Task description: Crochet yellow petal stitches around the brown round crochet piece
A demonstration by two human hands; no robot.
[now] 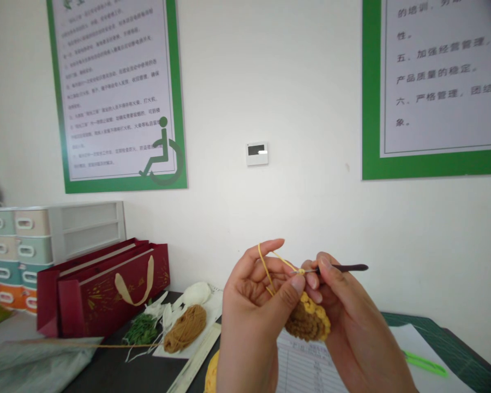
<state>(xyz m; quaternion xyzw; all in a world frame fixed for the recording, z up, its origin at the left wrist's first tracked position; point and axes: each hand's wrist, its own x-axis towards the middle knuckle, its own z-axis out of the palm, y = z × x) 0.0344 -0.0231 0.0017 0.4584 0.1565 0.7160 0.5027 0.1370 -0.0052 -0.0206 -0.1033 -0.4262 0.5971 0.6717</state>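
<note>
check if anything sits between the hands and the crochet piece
Nothing visible does: the left hand pinches the brown-and-yellow crochet piece directly, and the right hand holds the hook at its upper edge.

with twelve straight ahead, the dark table (123, 374) bears a grey cloth (36, 365) at nine o'clock, a red gift bag (106, 300) at ten, and a green yarn bundle (142, 328) and a white sheet (213, 310) between ten and eleven. a ruler (198, 357) lies at eleven, partly hidden yellow yarn (211, 374) just beside it. a green cutting mat (454, 349) lies at two.
</note>
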